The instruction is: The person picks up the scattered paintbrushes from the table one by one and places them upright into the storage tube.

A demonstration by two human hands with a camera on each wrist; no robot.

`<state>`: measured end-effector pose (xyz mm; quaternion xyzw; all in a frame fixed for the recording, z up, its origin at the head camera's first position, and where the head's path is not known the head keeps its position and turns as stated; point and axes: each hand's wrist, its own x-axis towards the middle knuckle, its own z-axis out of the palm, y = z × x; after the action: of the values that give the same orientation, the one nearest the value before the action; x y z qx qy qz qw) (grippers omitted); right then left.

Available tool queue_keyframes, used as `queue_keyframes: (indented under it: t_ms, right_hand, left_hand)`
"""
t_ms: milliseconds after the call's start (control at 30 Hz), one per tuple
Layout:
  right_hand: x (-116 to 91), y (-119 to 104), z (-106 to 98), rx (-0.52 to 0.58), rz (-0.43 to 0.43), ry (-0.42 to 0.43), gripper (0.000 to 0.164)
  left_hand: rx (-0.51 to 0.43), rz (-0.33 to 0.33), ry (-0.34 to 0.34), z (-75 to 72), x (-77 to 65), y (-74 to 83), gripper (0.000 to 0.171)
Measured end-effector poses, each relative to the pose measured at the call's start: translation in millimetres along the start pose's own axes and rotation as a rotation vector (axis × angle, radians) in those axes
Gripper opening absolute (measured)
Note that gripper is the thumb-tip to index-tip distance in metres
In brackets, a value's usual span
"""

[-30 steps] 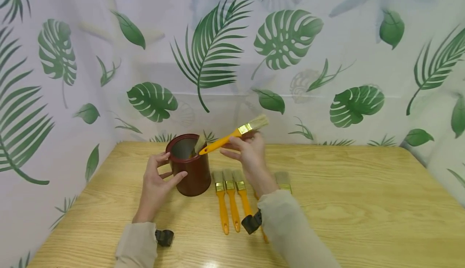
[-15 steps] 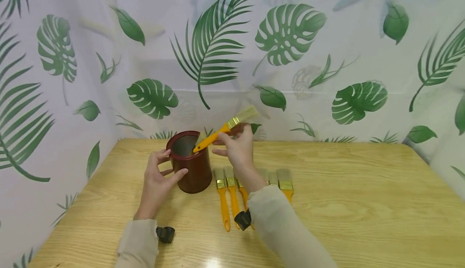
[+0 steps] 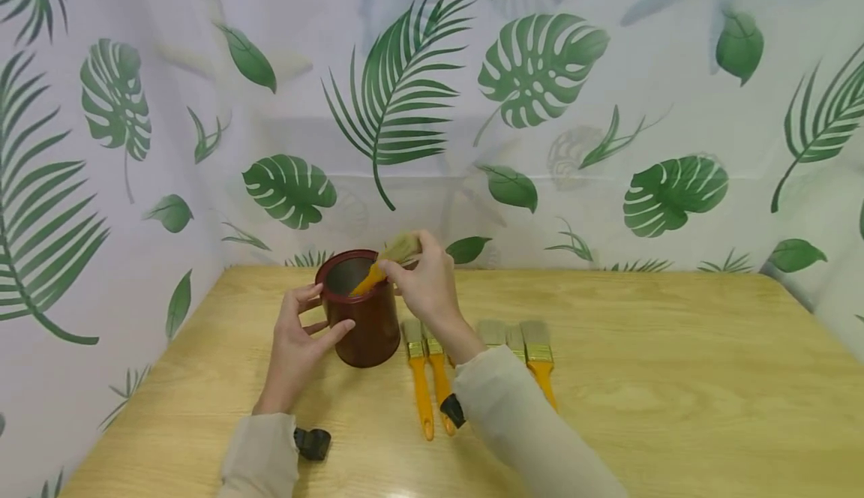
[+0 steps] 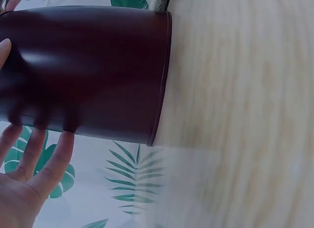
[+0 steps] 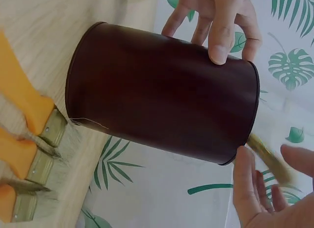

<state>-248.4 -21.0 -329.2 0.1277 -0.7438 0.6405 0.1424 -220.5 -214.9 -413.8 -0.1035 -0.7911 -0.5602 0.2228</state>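
A dark red can (image 3: 367, 333) stands on the wooden table. My left hand (image 3: 297, 344) holds its left side, thumb on the front and fingers round the side; the left wrist view shows these fingers (image 4: 59, 159) against the wall. Over the can's right rim, my right hand (image 3: 428, 280) pinches a paintbrush (image 3: 367, 280) near the bristles. Its orange handle slants down into the opening, bristles up and to the right. In the right wrist view the bristles (image 5: 272, 162) look blurred between thumb and fingers, and one finger lies at the rim.
Right of the can, several orange-handled paintbrushes (image 3: 421, 393) lie side by side, bristles away from me, partly under my right forearm. The outermost brush (image 3: 540, 370) lies on the right. A leaf-patterned cloth (image 3: 580, 213) hangs behind the table (image 3: 675, 363).
My right hand has moved left and toward the can, and the paintbrush's handle has gone from above the rim to inside the opening. My left hand has stayed on the can.
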Motion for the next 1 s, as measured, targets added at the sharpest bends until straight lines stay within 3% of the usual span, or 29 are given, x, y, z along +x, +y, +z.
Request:
queue_keyframes:
  t_ms: [133, 333, 700, 1000]
  right_hand:
    - [-5.0, 8.5, -9.2, -0.003, 0.065, -0.02, 0.041]
    - [-7.0, 18.9, -44.9, 0.007, 0.133, -0.041, 0.036]
    - [-28.0, 23.6, -136.5, -0.249, 0.225, -0.115, 0.037]
    - [-45.0, 43.8, -182.0, -0.42, 0.324, -0.242, 0.044]
  left_hand:
    - [-0.013, -0.016, -0.006, 3.1, -3.4, -1.8, 0.061]
    - [-0.038, -0.007, -0.014, 5.2, 0.0, 0.2, 0.06]
    - [-0.017, 0.019, 0.002, 3.0, 0.0, -0.6, 0.059]
    - [-0.03, 0.034, 0.018, 0.7, -0.4, 0.2, 0.056]
